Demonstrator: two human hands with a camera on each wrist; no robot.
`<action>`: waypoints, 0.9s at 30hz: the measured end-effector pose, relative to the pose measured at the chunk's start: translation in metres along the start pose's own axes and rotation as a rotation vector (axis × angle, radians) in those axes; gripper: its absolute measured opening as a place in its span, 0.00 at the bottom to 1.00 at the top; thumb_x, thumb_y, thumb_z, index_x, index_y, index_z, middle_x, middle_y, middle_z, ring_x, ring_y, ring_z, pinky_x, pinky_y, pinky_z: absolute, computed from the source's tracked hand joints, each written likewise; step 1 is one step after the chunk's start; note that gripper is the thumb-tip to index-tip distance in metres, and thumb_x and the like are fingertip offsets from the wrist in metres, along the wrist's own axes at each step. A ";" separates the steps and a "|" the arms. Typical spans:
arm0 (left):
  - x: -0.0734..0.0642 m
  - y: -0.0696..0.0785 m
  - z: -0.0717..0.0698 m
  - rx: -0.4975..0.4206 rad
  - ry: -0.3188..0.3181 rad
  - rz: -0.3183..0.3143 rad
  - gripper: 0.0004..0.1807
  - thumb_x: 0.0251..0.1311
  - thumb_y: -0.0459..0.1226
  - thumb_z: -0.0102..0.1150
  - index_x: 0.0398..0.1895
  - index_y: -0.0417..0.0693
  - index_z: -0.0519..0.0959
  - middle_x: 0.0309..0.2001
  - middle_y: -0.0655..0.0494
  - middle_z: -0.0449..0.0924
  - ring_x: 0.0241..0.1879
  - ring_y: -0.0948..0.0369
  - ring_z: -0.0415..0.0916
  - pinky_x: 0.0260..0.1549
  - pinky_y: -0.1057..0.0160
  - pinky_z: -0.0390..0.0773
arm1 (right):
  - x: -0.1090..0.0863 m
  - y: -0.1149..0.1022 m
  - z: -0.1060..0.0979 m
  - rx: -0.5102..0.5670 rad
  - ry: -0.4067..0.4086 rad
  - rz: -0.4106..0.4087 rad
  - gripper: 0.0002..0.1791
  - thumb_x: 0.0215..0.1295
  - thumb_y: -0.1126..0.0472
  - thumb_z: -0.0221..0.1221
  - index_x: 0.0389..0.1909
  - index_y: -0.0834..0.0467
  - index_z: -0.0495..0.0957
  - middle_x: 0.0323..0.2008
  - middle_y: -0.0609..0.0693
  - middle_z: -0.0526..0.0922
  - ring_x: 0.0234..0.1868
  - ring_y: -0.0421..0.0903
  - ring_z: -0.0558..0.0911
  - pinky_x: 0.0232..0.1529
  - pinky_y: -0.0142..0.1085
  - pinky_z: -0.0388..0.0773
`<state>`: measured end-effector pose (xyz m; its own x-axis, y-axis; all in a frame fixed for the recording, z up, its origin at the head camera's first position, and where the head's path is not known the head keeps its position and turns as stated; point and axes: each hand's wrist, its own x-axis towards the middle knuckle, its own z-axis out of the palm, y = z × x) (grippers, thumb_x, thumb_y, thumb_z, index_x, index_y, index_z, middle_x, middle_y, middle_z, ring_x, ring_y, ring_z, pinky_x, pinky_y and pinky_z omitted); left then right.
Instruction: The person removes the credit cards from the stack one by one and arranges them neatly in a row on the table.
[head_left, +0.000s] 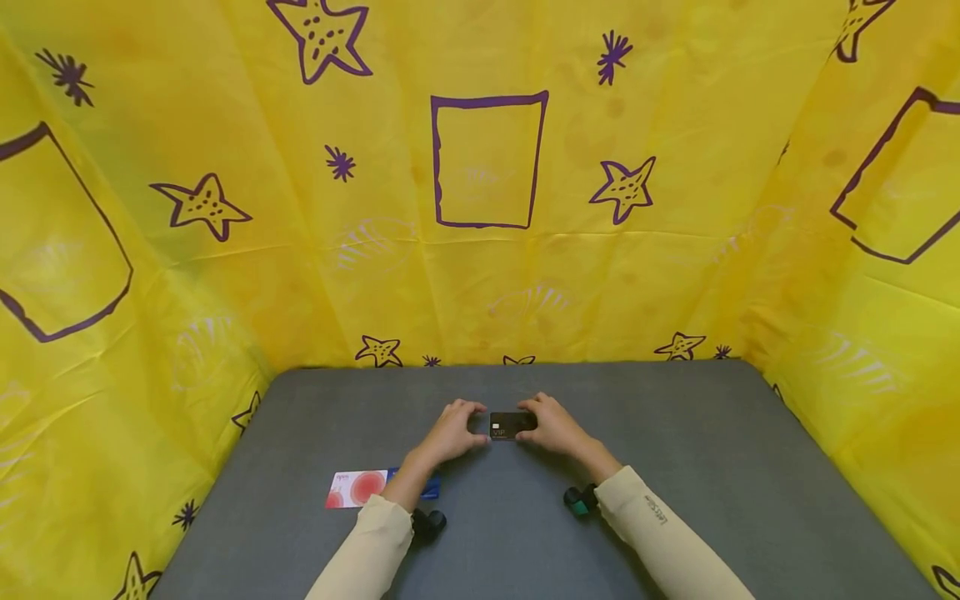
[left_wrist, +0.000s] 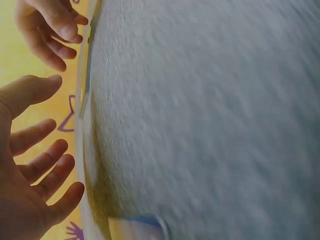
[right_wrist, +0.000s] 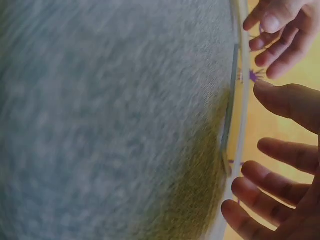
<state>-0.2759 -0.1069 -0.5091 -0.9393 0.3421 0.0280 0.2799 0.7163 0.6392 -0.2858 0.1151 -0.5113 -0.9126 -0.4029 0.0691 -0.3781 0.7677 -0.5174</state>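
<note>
While both hands hover at mid-table, the left hand point(head_left: 450, 433) sits at the black card's point(head_left: 507, 425) nine o'clock edge, fingers loosely spread, and the right hand point(head_left: 553, 425) touches its three o'clock edge with relaxed fingers. The card lies flat on the grey table point(head_left: 675, 467), dark with a small chip and "VIP" lettering. At seven o'clock from it, a red-and-white card point(head_left: 356, 488) rests partly beneath the left forearm.
</note>
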 end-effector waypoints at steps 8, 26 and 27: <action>0.011 0.007 0.009 0.046 -0.036 -0.006 0.30 0.52 0.42 0.71 0.58 0.42 0.75 0.54 0.43 0.73 0.53 0.49 0.68 0.54 0.47 0.70 | 0.001 0.005 -0.001 -0.019 -0.018 0.034 0.29 0.52 0.56 0.72 0.54 0.62 0.78 0.46 0.58 0.77 0.44 0.53 0.76 0.50 0.49 0.73; 0.020 0.015 0.018 0.177 -0.061 -0.031 0.28 0.51 0.38 0.71 0.58 0.43 0.77 0.51 0.45 0.75 0.50 0.50 0.69 0.52 0.49 0.70 | 0.007 0.008 -0.004 -0.082 -0.091 -0.005 0.28 0.49 0.61 0.73 0.52 0.65 0.79 0.42 0.58 0.76 0.42 0.51 0.75 0.48 0.47 0.73; 0.021 0.015 0.019 0.186 -0.059 -0.029 0.28 0.51 0.38 0.71 0.58 0.43 0.77 0.51 0.45 0.75 0.50 0.50 0.69 0.52 0.49 0.70 | 0.008 0.008 -0.004 -0.082 -0.094 -0.008 0.27 0.49 0.62 0.72 0.52 0.66 0.79 0.42 0.58 0.76 0.42 0.51 0.75 0.48 0.47 0.73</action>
<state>-0.2874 -0.0780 -0.5133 -0.9358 0.3506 -0.0369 0.2897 0.8244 0.4862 -0.2966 0.1199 -0.5112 -0.8926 -0.4508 -0.0094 -0.3998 0.8010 -0.4456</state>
